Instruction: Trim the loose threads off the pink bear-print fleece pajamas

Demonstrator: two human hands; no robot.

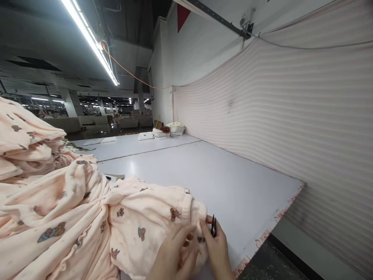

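A pale peach fleece garment [154,210] with small printed bears lies bunched on the table, its banded end toward the right. My left hand [175,249] is over the lower part of this end, fingers bent and smeared by motion; whether they grip the cloth I cannot tell. At the garment's right edge, my right hand [217,247] is closed, with its thumb against the cloth. Small dark thread snips [213,225] are held in that hand, blades pointing up and away from the fabric.
A tall heap of the same peach fleece [26,136] rises at left. White folded stacks [176,128] stand at the table's far end. The white table [233,194] has a red-marked right edge. Striped cloth [276,109] hangs along the right wall.
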